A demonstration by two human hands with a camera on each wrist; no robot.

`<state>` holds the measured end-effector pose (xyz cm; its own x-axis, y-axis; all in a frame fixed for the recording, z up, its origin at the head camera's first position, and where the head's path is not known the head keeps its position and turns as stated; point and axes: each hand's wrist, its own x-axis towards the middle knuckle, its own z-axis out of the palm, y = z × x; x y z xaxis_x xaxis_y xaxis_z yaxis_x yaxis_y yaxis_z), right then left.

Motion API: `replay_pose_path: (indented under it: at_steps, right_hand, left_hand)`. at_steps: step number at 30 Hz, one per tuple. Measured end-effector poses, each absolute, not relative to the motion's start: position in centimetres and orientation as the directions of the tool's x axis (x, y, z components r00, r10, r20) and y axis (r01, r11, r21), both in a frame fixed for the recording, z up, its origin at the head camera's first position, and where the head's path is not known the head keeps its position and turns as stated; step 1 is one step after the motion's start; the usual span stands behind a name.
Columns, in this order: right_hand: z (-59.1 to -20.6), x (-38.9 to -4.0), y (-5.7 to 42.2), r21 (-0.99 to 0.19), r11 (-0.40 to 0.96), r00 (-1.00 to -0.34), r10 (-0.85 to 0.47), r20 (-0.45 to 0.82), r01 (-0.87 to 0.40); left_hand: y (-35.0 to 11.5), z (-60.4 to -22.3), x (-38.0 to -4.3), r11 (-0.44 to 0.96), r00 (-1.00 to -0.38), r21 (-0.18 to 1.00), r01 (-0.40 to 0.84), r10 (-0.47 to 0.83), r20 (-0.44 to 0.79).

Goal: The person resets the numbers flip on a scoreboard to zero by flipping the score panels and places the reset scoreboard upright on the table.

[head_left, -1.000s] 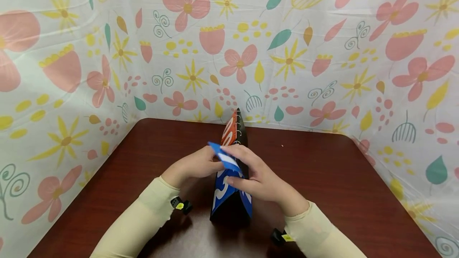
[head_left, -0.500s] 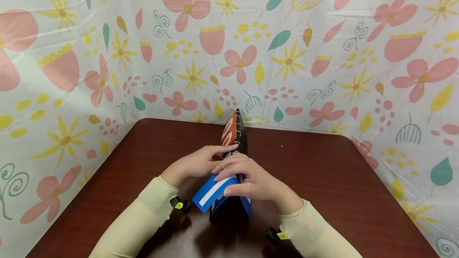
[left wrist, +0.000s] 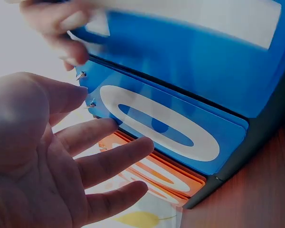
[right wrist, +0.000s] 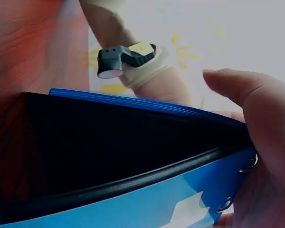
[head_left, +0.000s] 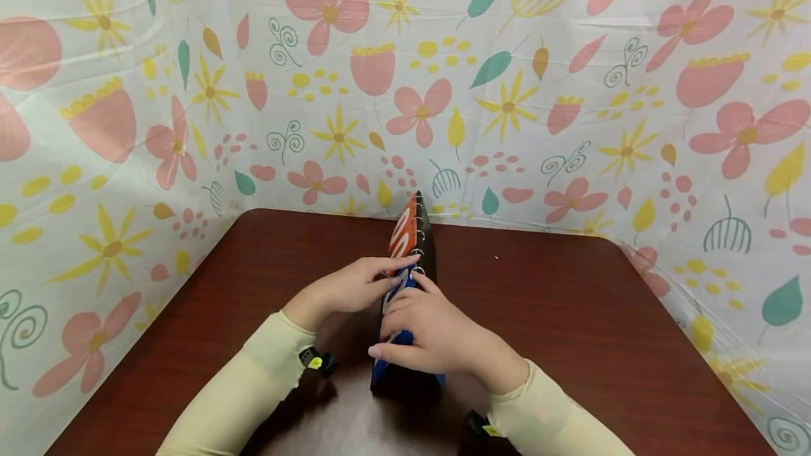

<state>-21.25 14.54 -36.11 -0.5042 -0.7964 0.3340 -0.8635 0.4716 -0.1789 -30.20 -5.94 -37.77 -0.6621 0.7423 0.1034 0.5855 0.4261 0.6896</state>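
A tent-shaped flip scoreboard [head_left: 427,234] stands on the table, its ringed ridge pointing away from me. Blue number cards [left wrist: 190,61] hang on its near part and orange cards [left wrist: 194,180] farther off. My left hand [head_left: 348,294] is beside the left face, fingers spread, index fingertip at the ridge; a white 0 shows past its fingers in the left wrist view. Over the near end, my right hand [head_left: 437,336] straddles the ridge with fingers on the left side, thumb [right wrist: 242,85] extended. Metal rings [right wrist: 249,164] show beside this hand in the right wrist view.
The scoreboard stands on a dark red-brown table [head_left: 538,301]. A flower-print cloth [head_left: 507,90] surrounds its back and sides. Each sleeve has a small black camera [head_left: 319,362] strapped at the wrist.
The blue card that my right hand held raised over the ridge has swung down onto the left face. My right hand has followed it over; my left index finger has stretched to the ridge.
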Motion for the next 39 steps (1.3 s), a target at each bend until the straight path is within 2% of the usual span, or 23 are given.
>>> replay_pose_path:
  at_steps: [8,16,19,23,28,31,33,35,39]
  right_hand:
    - [-36.4,-20.9,14.2,-0.060,0.528,-0.518,-0.796,0.314,-0.847]
    - [-36.3,-21.1,14.4,-0.106,0.484,-0.489,-0.804,0.338,-0.869]
    - [-35.7,-21.3,14.9,-0.156,0.391,-0.419,-0.806,0.418,-0.907]
    - [-34.0,-21.4,16.3,-0.203,0.229,-0.306,-0.739,0.600,-0.952]
    - [-32.1,-20.7,18.8,-0.224,0.153,-0.271,-0.609,0.746,-0.962]
    - [-31.7,-20.4,20.0,-0.249,0.169,-0.300,-0.574,0.762,-0.954]
    - [-31.8,-20.4,20.5,-0.284,0.192,-0.342,-0.571,0.747,-0.940]
    - [-32.4,-20.6,20.9,-0.359,0.227,-0.422,-0.575,0.701,-0.905]
    - [-35.0,-21.4,21.4,-0.578,0.329,-0.647,-0.561,0.517,-0.747]
  left_hand:
    - [-5.9,-37.6,-30.0,0.423,-0.663,0.703,0.572,0.743,0.092]
    - [-5.9,-37.5,-30.0,0.436,-0.664,0.690,0.577,0.742,0.086]
    - [-6.1,-37.3,-30.1,0.428,-0.656,0.686,0.589,0.749,0.096]
    - [-6.4,-37.0,-30.4,0.420,-0.675,0.694,0.585,0.726,0.130]
    - [-6.7,-36.5,-31.2,0.430,-0.716,0.705,0.564,0.680,0.159]
    - [-6.5,-36.2,-32.0,0.440,-0.731,0.705,0.557,0.663,0.164]
    - [-6.3,-36.0,-32.7,0.447,-0.737,0.702,0.554,0.655,0.165]
    - [-5.9,-35.8,-33.5,0.464,-0.747,0.696,0.548,0.646,0.158]
    - [-5.0,-35.9,-35.0,0.495,-0.764,0.676,0.547,0.624,0.162]
